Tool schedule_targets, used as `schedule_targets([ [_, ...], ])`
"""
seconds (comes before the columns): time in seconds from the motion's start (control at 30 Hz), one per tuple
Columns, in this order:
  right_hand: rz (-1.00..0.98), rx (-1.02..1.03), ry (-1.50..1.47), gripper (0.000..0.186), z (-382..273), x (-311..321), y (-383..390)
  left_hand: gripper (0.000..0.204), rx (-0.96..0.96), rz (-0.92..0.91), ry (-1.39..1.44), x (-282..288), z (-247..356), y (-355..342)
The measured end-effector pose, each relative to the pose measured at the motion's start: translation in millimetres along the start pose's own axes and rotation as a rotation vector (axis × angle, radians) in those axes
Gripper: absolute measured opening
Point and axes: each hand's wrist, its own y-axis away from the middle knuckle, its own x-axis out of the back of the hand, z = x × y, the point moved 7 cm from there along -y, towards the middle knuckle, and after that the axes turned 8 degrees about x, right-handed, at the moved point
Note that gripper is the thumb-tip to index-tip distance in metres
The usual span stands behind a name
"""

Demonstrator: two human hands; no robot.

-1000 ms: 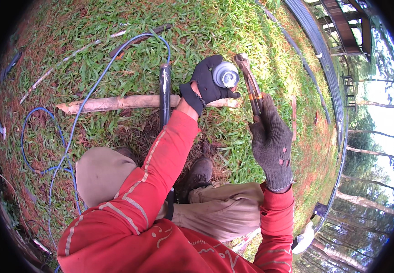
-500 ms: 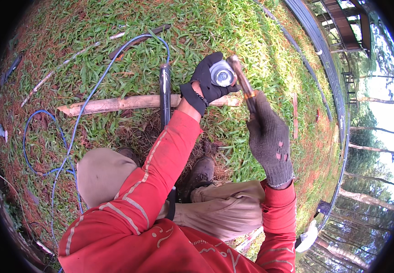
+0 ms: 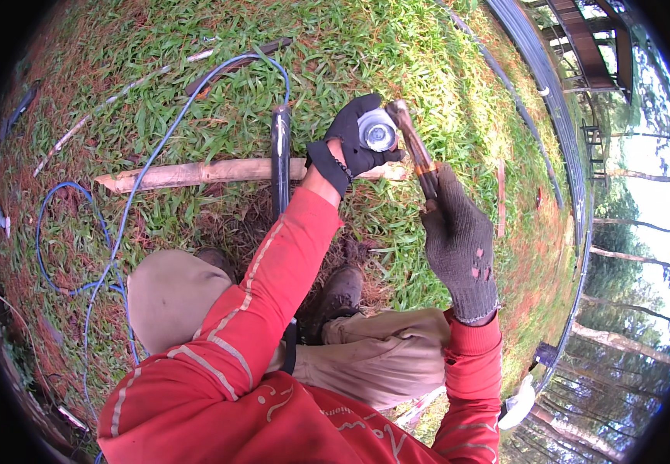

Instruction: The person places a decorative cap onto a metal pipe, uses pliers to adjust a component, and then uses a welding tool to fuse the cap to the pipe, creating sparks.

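Note:
My left hand (image 3: 344, 153), in a black glove with bare skin at the wrist, is closed around a round grey fitting (image 3: 378, 133), its ringed end facing up. My right hand (image 3: 459, 240), in a dark knit glove with holes, grips pliers (image 3: 418, 147) with orange on the handle. The pliers' head lies at the fitting's upper right edge; I cannot tell if it touches. A black upright pipe (image 3: 280, 162) with a blue hose (image 3: 242, 60) stands just left of my left hand.
A wooden pole (image 3: 180, 175) lies on the grass (image 3: 196, 124) behind the pipe, with thinner sticks (image 3: 88, 116) farther off. My boot (image 3: 333, 298) is below my hands. Long dark pipes (image 3: 551, 100) run along the right, before trees and a wooden structure (image 3: 586, 42).
The pliers have turned more edge-on and shifted left and down, closer to the fitting. My right hand has moved slightly left with them. The fitting has shifted a little left.

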Motion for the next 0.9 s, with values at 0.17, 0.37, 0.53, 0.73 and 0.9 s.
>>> schedule_targets([
  [0.17,0.201,0.037,-0.077,0.049,-11.1,11.6,-8.3,0.025,-0.033,-0.001,0.018,6.1,4.6,-6.0],
  [0.37,-0.034,-0.008,-0.032,0.048,0.5,-6.4,-3.0,0.03,0.131,-0.213,0.133,8.7,2.7,-5.5],
  [0.53,0.107,0.051,0.008,0.048,4.6,4.7,-4.1,0.046,-0.033,-0.085,-0.075,-1.0,4.4,-2.1],
  [0.73,0.094,0.082,0.011,0.047,6.1,3.2,-1.4,0.037,0.024,-0.171,0.004,-7.8,-3.6,0.9],
  [0.9,0.204,0.124,-0.019,0.049,-2.3,8.8,-8.0,0.036,0.007,0.104,0.007,8.6,-2.5,-5.2],
])
